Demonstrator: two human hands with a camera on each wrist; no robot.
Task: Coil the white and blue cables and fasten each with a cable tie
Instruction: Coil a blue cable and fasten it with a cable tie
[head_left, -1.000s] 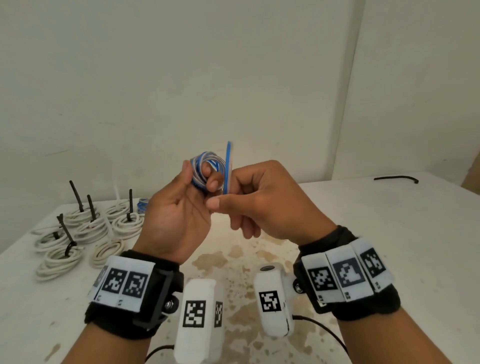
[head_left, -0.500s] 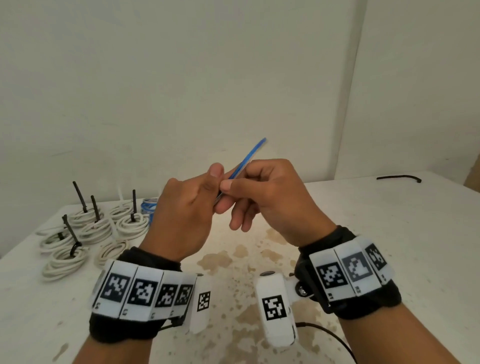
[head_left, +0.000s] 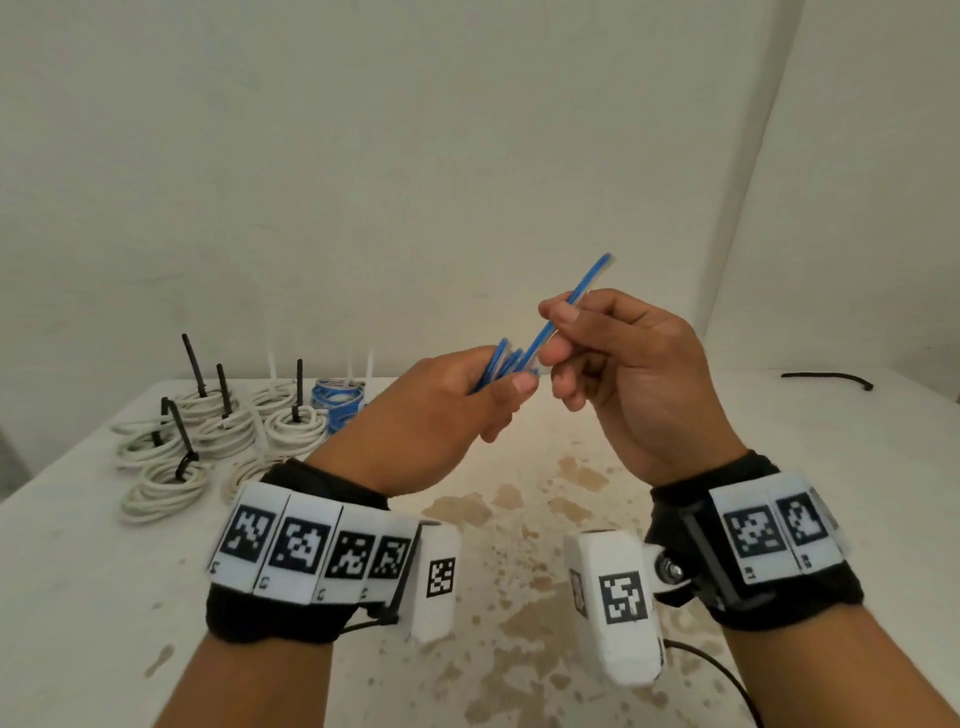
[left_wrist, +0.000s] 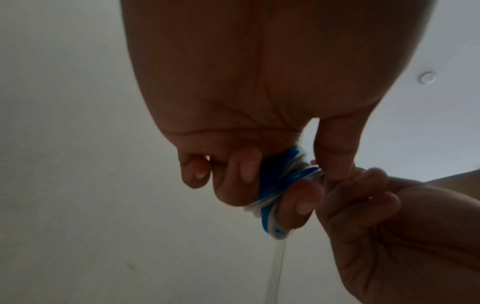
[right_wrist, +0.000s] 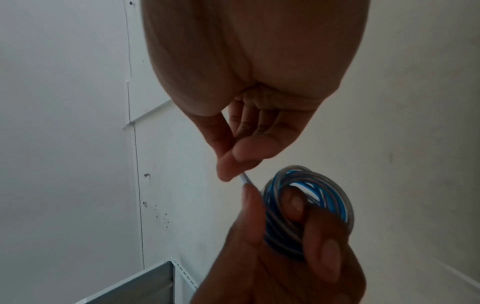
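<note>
My left hand (head_left: 511, 382) grips a small coil of blue and clear cable (head_left: 498, 361) above the table, thumb on one side and fingers curled through it. The left wrist view shows the coil (left_wrist: 280, 185) squeezed between those fingers, with a pale translucent strip (left_wrist: 279, 267) hanging below it. My right hand (head_left: 553, 332) pinches a straight blue end (head_left: 587, 283) between thumb and forefinger, just right of the coil. That end slants up to the right past the fingers. In the right wrist view the pinch (right_wrist: 235, 164) sits just beside the coil (right_wrist: 335, 197).
Several tied white cable coils (head_left: 171, 452) with black tie tails standing up lie at the table's back left, next to a tied blue coil (head_left: 337, 400). A loose black cable tie (head_left: 826, 378) lies at the far right. The white table (head_left: 519, 519) is stained in the middle.
The left hand has turned the coil edge-on. The right hand has moved up and to the right along the blue end, which went from upright to slanted.
</note>
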